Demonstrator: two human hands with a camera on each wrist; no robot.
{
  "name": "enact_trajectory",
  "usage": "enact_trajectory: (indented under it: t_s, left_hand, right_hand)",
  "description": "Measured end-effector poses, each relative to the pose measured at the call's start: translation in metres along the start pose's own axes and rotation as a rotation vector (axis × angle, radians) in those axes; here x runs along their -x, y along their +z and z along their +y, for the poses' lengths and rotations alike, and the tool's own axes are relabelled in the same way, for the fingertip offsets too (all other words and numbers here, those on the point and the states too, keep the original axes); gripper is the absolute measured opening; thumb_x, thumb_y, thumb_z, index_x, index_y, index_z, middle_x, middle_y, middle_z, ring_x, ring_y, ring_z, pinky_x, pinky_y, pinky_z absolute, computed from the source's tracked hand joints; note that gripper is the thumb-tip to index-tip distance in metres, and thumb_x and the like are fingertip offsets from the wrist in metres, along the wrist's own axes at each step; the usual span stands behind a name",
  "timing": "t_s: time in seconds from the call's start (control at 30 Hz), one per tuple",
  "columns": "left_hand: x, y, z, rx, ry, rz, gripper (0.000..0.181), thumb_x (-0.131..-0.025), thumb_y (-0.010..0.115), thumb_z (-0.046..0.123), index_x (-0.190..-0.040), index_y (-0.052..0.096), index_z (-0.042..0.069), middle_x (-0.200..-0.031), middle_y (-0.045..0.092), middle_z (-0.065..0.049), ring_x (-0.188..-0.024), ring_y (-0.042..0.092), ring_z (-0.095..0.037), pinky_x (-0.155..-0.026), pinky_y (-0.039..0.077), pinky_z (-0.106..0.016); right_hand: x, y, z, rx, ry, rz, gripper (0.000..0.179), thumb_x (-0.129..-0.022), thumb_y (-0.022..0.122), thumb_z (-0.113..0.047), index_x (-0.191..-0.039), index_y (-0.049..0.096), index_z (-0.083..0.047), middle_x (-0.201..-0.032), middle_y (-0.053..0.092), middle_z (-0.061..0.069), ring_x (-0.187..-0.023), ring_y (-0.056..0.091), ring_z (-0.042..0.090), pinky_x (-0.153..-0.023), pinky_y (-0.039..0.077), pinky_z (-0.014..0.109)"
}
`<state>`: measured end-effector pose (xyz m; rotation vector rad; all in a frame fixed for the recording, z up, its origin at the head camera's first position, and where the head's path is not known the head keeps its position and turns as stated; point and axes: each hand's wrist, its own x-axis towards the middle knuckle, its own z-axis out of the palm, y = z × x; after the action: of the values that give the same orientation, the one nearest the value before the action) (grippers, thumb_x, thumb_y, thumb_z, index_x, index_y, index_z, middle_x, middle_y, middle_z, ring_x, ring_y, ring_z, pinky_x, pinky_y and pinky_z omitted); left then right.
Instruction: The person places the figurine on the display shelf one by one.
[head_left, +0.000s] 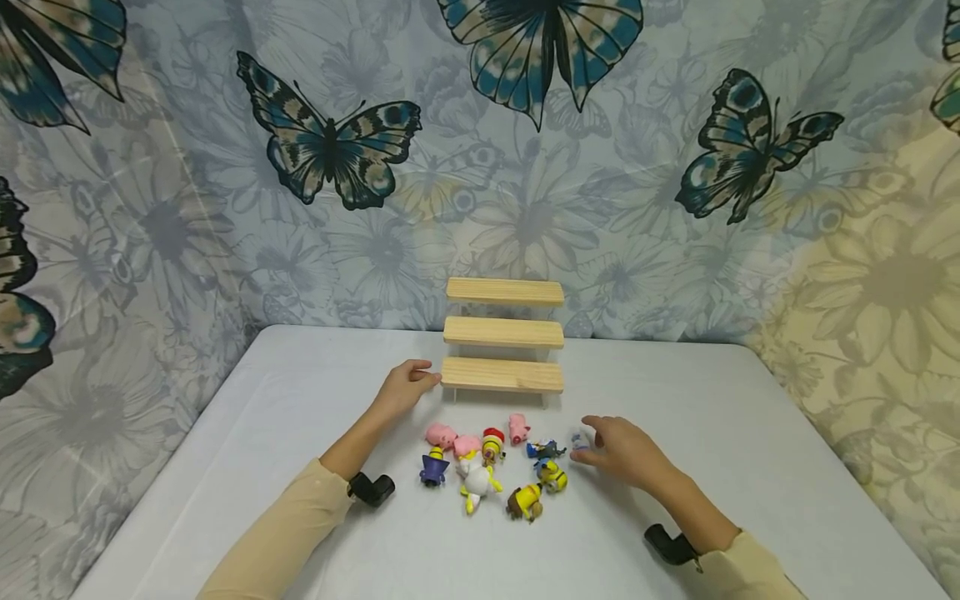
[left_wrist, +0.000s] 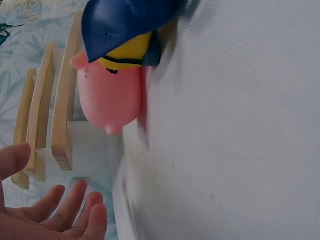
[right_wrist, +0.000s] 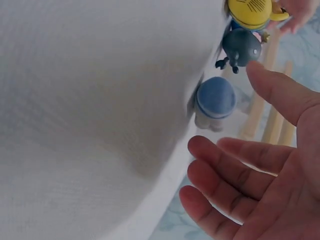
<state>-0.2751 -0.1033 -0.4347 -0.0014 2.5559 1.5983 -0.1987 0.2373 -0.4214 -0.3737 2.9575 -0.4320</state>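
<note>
My left hand [head_left: 401,389] is at the left end of the lowest plank of a three-step wooden display stand [head_left: 502,375], fingers loosely spread. In the left wrist view its thumb and fingers hold nothing. To the right of the toys, my right hand [head_left: 626,450] reaches toward a small blue-and-white figure [right_wrist: 216,97], thumb and fingers apart around it without gripping. Beside that figure lies a dark grey-blue toy [right_wrist: 242,47]. A pink pig [left_wrist: 110,95] and a yellow figure in a dark blue cape [left_wrist: 122,25] are nearest my left hand.
Several toys cluster before the stand: a red-capped figure [head_left: 492,446], a white one with yellow limbs [head_left: 476,478], a yellow-and-brown one [head_left: 524,502], a yellow-and-blue one [head_left: 551,477] and another pink pig [head_left: 518,428]. The white-covered table [head_left: 360,358] meets a butterfly-print backdrop [head_left: 525,217].
</note>
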Motion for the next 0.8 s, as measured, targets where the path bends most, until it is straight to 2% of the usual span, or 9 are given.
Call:
enact_trajectory:
  t_s: [0.2, 0.3, 0.5, 0.8]
  left_hand:
    - [-0.006, 0.005, 0.000, 0.055, -0.025, 0.014, 0.048, -0.094, 0.063, 0.026, -0.134, 0.054, -0.001, -0.116, 0.066, -0.021, -0.103, 0.064, -0.031, -0.075, 0.052, -0.033]
    - [-0.008, 0.009, -0.002, 0.079, -0.039, 0.024, 0.046, -0.093, 0.065, 0.024, -0.130, 0.057, 0.000, -0.110, 0.068, -0.018, -0.096, 0.065, -0.029, -0.070, 0.052, -0.030]
    - [-0.010, 0.012, -0.002, 0.111, -0.071, 0.048, 0.041, -0.091, 0.067, 0.025, -0.126, 0.062, 0.003, -0.099, 0.068, -0.012, -0.090, 0.064, -0.022, -0.068, 0.049, -0.029]
    - [-0.012, 0.013, 0.002, 0.145, -0.097, 0.060, 0.038, -0.090, 0.068, 0.021, -0.123, 0.064, 0.003, -0.096, 0.069, -0.011, -0.083, 0.062, -0.017, -0.064, 0.047, -0.026]
  right_hand:
    - [-0.002, 0.003, -0.003, -0.014, 0.012, -0.003, 0.056, -0.082, 0.077, -0.032, -0.122, 0.061, 0.004, -0.072, 0.058, -0.001, -0.065, 0.048, 0.012, -0.058, 0.041, 0.028]
    - [-0.003, 0.006, -0.004, -0.004, 0.020, -0.008, 0.052, -0.082, 0.078, -0.030, -0.120, 0.063, 0.003, -0.070, 0.058, -0.001, -0.064, 0.048, 0.012, -0.058, 0.041, 0.028]
    - [-0.007, 0.009, -0.007, 0.011, 0.035, -0.022, 0.047, -0.081, 0.078, -0.027, -0.115, 0.064, 0.003, -0.073, 0.061, 0.001, -0.065, 0.051, 0.012, -0.059, 0.043, 0.028]
    - [-0.010, 0.011, -0.010, 0.053, 0.059, -0.016, 0.043, -0.081, 0.079, -0.025, -0.113, 0.065, 0.001, -0.080, 0.066, 0.005, -0.071, 0.056, 0.014, -0.067, 0.050, 0.034]
